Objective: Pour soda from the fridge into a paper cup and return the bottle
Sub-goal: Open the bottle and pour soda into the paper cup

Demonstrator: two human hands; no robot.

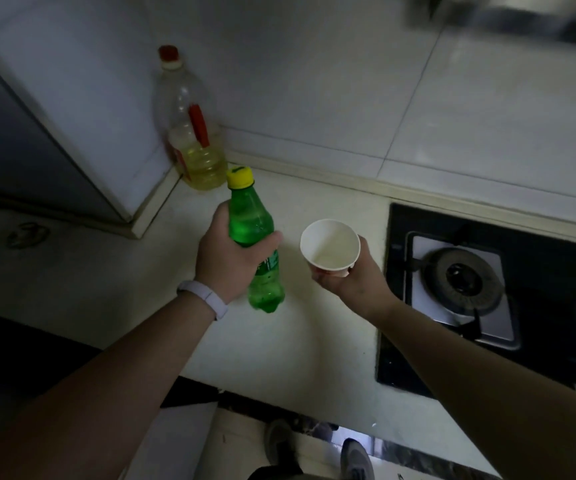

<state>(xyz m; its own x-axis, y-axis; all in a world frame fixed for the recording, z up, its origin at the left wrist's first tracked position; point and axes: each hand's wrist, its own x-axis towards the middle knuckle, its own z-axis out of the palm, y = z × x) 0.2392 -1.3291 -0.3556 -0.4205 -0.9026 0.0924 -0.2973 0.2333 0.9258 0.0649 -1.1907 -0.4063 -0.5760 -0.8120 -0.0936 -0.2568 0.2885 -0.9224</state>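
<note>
Soda bottle [252, 230] stands near upright over the worktop [279, 341], left hand [231, 258] fingers wrapped round its middle, yellow cap [240, 177] on. Just right, the right hand [348, 275] fingers pinch the paper cup [329, 245], mouth up, apparently empty.

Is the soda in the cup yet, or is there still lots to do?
Not yet. Done: the green bottle is out, held upright by the left hand. In hand: the right hand holds the paper cup, which looks empty. Left: the yellow cap is still on, so it needs opening, pouring, then returning to the fridge.
</note>
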